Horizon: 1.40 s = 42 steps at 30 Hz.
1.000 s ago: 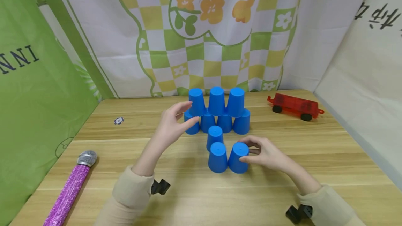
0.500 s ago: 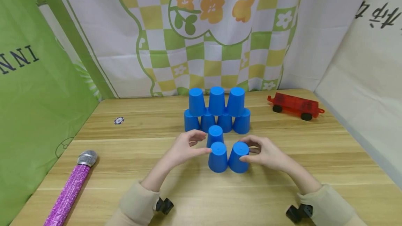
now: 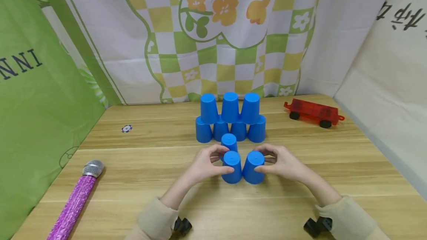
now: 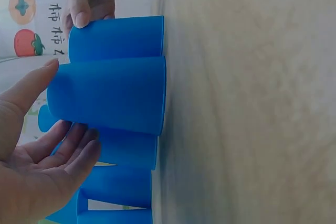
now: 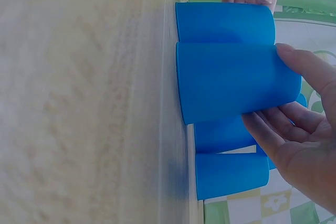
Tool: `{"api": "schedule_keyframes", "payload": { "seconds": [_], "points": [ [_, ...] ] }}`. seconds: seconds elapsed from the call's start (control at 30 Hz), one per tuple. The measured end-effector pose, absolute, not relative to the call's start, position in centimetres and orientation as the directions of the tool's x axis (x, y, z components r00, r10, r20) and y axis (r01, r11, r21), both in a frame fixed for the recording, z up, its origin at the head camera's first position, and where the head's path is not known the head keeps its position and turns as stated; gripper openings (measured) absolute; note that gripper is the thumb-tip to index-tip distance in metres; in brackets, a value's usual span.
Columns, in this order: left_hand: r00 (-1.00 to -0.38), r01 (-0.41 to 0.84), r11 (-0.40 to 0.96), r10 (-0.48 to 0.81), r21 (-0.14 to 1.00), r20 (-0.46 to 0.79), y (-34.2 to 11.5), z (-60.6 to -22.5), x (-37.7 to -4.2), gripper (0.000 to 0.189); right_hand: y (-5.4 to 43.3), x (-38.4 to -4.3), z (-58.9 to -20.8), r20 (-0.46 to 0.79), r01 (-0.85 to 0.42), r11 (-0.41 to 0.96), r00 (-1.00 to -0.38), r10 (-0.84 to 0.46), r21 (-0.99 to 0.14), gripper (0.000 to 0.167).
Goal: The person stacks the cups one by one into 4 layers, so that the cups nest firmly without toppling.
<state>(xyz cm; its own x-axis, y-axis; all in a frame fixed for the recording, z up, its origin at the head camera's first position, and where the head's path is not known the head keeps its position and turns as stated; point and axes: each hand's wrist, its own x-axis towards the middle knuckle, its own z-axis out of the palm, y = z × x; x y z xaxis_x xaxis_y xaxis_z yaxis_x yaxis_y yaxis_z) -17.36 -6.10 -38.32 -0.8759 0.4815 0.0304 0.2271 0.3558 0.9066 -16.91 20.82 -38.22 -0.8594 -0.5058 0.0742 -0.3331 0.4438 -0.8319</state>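
From the head view I have the left hand [image 3: 204, 164] curved round the left front cup [image 3: 235, 163] and the right hand [image 3: 282, 164] round the right front cup [image 3: 250, 171], thumbs nearer me, fingers spread to cup width. Both cups stand side by side on the surface [image 3: 133, 180]. The left hand and left front cup partly block my sight of a single cup [image 3: 228, 140] behind; farther back is a seven-cup stack [image 3: 230, 112]. A microphone [image 3: 74, 203] and chip [image 3: 126, 128] lie left, a red wagon [image 3: 313, 112] right.

My left wrist view, turned sideways, adds a printed tomato [image 4: 25, 43] and shows wide rims down on the surface.

My right wrist view reveals fingers [image 5: 262, 135] against the right front cup's far side; its long axis is upright, narrow closed end up.
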Motion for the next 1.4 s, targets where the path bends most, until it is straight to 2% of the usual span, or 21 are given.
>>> {"api": "schedule_keyframes", "payload": {
  "seconds": [0.93,1.4],
  "points": [
    [-0.896,0.208,0.305,0.440,0.929,0.056,-5.8,-39.1,-17.4,0.043,20.8,-17.0,-38.4,0.083,-0.334,0.427,-0.858,-0.507,-0.840,0.048],
    [-0.940,0.221,0.264,0.315,0.939,0.133,-8.0,-36.4,-17.7,0.042,20.8,-16.9,-37.8,0.137,-0.298,0.436,-0.921,-0.364,-0.849,0.043]
  ]
}}
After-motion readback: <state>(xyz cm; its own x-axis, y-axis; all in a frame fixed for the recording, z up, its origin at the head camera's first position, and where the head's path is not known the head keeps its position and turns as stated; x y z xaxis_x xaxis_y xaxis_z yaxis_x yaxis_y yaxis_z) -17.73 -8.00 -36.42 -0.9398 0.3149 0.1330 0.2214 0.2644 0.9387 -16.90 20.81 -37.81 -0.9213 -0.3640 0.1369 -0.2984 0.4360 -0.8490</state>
